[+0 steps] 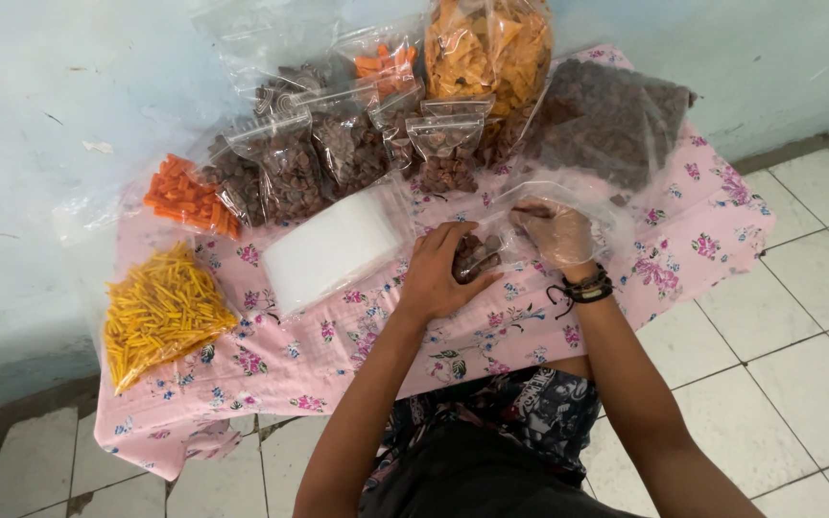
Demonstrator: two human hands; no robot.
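Head view looks down on your two hands working at the near edge of the table, which is covered in a pink flowered cloth. Your left hand has its fingers closed around a small clear bag holding dark brown pieces, near the middle of the near edge. Your right hand, in a thin clear glove, sits just beside it, fingers curled at the bag's mouth; whether they pinch the plastic I cannot tell. Dark bands circle that wrist. Just left of your left hand lies a stack of empty clear bags. Along the far edge stand filled small bags of brown pieces and a large bag of the same. A bag of yellow sticks lies at the left edge.
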